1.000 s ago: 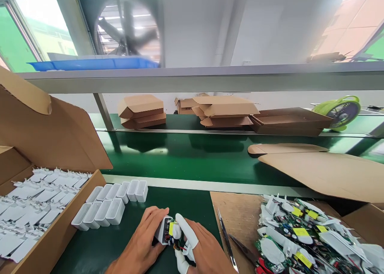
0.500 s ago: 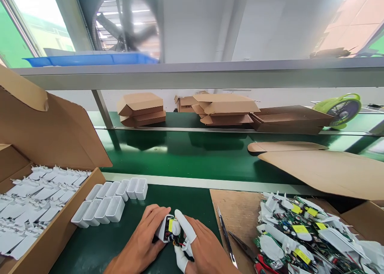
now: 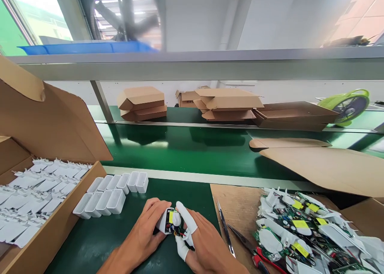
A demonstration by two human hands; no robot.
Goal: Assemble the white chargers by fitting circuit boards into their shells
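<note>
Between my hands is a small white plastic housing with a circuit board (image 3: 173,222) in it, showing a yellow component and a round white part. My left hand (image 3: 150,222) is closed round the housing's left side, thumb below and fingers on top. From the right, my right hand (image 3: 199,236), with white finger cots on thumb and forefinger, pinches the board end, where thin red wires show. The fingers hide much of the housing. Tweezers (image 3: 225,228) and red-handled pliers (image 3: 244,240) lie to the right of my right hand.
White plastic cups (image 3: 116,202) stand in rows at the left, beside a cardboard box (image 3: 72,204) of flat white parts. At right lies a heap of circuit boards in white housings (image 3: 300,230). Folded cartons (image 3: 228,102) and a green fan (image 3: 345,106) stand behind the green belt (image 3: 180,150).
The view has tilted slightly downward, so the background sits higher. Both hands keep the same grip on the housing with the circuit board, which has hardly moved.
</note>
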